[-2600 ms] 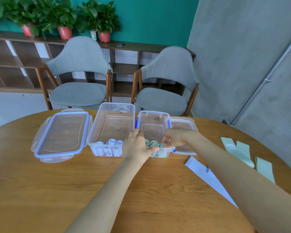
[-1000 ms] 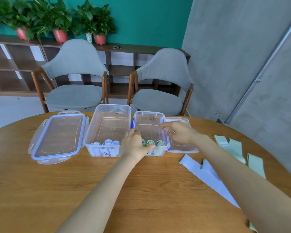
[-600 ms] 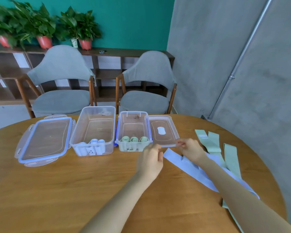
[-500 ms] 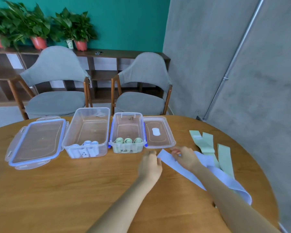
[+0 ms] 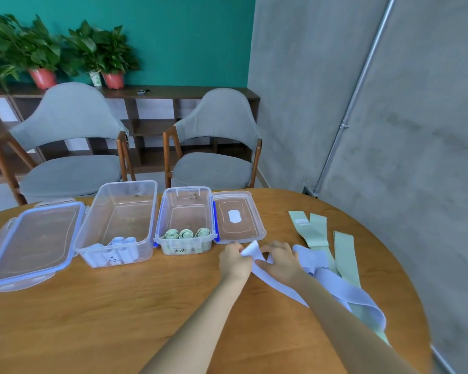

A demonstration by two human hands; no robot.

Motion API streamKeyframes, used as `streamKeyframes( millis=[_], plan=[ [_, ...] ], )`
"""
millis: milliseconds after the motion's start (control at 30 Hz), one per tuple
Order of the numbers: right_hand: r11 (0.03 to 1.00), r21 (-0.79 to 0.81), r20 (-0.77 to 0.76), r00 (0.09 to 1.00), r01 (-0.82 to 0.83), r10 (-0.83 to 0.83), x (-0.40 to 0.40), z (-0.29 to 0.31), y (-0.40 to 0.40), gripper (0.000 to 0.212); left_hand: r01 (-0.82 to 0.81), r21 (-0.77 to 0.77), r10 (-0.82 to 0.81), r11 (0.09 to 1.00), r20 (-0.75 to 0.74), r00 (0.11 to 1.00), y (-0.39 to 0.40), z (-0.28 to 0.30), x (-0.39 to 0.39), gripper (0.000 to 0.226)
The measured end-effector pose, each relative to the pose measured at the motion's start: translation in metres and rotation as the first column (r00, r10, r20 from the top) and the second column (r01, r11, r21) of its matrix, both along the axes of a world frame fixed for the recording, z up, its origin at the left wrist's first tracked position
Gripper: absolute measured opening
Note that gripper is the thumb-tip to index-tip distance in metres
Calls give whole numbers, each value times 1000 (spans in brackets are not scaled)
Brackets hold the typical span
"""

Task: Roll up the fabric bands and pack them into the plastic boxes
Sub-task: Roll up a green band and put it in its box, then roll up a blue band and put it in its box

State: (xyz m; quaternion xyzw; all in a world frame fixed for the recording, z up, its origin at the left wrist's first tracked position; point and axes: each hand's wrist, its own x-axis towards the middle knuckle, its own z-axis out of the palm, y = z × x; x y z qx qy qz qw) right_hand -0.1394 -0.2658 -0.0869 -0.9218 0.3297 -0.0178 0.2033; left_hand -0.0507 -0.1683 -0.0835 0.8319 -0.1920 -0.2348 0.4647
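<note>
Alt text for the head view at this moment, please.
Both hands, left hand and right hand, pinch the end of a lilac band on a round wooden table. Beside them stand two open plastic boxes holding rolled bands.

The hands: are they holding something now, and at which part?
Both hands, left and right, pinch the lilac band at its near end, lifted off the table.

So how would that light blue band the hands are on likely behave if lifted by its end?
Probably floppy: the light blue band lies limp and folded over itself on the table, and its end curls up between the left hand and the right hand. It looks thin, so likely light. Once rolled it may unroll, though that's a guess.
</note>
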Motion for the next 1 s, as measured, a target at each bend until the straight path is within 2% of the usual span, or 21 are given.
streamKeyframes(
  millis=[67,167,333,467,500,567,633,767,833,900,1000],
  plan=[
    [990,140,124,992,-7,-10,-6,6,6,25,-20,-160,20,987,-4,1000,11,13,-5,24],
    [915,396,322,945,-76,-61,-17,30,25,15,-30,-355,26,934,-18,1000,35,43,-9,23],
    [853,478,410,912,-210,-5,-37,69,73,12,-82,-540,106,838,13,994,86,106,-15,10],
    [814,500,447,893,-296,50,-44,87,124,9,-160,-587,201,794,4,980,134,144,-18,7],
    [802,506,465,883,-319,58,-45,89,138,11,-174,-595,224,785,11,974,147,152,-19,7],
    [787,504,505,861,-357,67,-47,92,165,30,-198,-619,278,760,35,960,174,162,-20,13],
    [786,488,533,843,-380,76,-47,91,191,39,-213,-612,328,761,81,941,198,165,-17,14],
    [807,462,547,834,-368,67,-42,81,223,15,-291,-555,408,780,98,908,227,151,1,26],
    [849,420,511,857,-319,70,-36,66,230,13,-342,-454,433,823,113,894,232,134,13,31],
    [876,388,430,897,-286,102,-33,46,233,6,-404,-307,453,862,105,885,235,108,26,25],
    [905,318,241,947,-283,211,-32,14,231,34,-424,-110,434,899,84,897,234,62,43,5]
  ],
)
